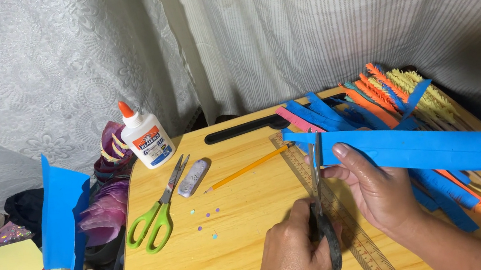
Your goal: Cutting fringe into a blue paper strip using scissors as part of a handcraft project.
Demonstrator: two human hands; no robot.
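Gripping black scissors (323,206), left hand (291,263); right hand (374,187) pinching long blue foam strip (444,148).

Person's own body: two bare hands, left hand (291,260) and right hand (374,187); bare forearms, no sleeves, rings or watch visible.

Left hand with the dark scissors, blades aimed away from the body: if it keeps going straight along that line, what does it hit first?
The blue paper strip; the scissors in the left hand already have their tips at its near end. Beyond it probably comes the black slot at the table's back edge, though depth is unclear.
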